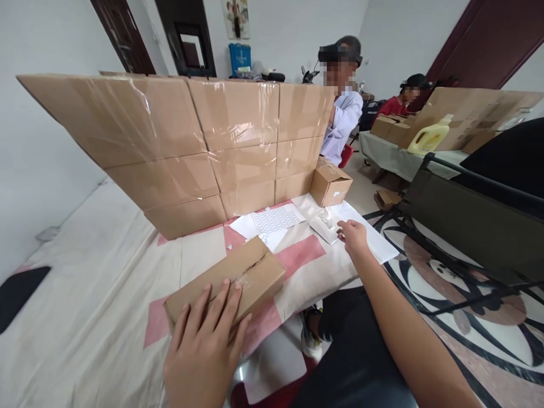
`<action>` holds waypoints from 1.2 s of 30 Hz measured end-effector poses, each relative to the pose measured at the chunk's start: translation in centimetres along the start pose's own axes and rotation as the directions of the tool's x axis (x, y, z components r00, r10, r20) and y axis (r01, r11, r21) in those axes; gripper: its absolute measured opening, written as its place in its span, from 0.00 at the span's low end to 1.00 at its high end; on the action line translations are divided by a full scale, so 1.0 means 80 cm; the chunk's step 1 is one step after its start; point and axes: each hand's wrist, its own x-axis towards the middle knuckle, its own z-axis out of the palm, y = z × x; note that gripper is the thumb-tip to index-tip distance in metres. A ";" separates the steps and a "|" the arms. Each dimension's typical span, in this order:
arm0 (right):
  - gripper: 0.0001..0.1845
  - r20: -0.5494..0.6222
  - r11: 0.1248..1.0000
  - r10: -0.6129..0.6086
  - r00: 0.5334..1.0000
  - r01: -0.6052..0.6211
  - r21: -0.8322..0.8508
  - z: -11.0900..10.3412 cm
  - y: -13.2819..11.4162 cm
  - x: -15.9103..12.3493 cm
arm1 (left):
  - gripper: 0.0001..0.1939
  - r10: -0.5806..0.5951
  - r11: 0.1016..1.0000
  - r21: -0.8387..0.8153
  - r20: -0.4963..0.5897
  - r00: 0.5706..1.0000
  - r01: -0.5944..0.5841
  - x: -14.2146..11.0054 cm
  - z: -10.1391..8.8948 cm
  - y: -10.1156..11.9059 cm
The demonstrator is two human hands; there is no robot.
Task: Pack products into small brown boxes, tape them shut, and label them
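Observation:
My left hand point(208, 334) lies with its fingers spread over the near end of a long, closed cardboard box point(259, 277) on the cloth-covered table. Clear tape shows on the box's top seam. Farther right, my right hand point(353, 235) is held in a pinch over the edge of a small white tray-like item point(325, 228). Whatever is between its fingertips is too small to make out. Beneath that item is a white sheet point(369, 235). A sheet printed with rows of small outlined shapes point(277, 219) lies to the left of it.
A wall of taped cardboard boxes point(242, 170) rises along the table's far side. At its right end stands a smaller box point(330, 184). Behind it is a person in a pale shirt point(345, 122). On the right are a dark folding chair point(459, 221) and a yellow jug point(431, 136).

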 end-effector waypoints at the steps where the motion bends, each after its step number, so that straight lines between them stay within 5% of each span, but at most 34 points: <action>1: 0.24 -0.002 1.000 -0.002 1.000 0.002 0.010 0.000 -0.002 -0.001 | 0.27 -0.001 1.000 -0.005 0.003 1.000 0.001 -0.001 0.000 0.000; 24: 0.25 0.026 0.991 0.128 0.991 -0.129 0.037 -0.006 -0.001 -0.024 | 0.36 -0.066 0.996 -0.053 0.064 0.996 0.069 -0.006 -0.002 0.001; 36: 0.18 0.056 0.984 0.175 0.983 -0.173 -0.029 -0.015 0.006 -0.027 | 0.39 -0.089 0.992 -0.080 0.059 0.994 0.094 -0.005 -0.007 0.004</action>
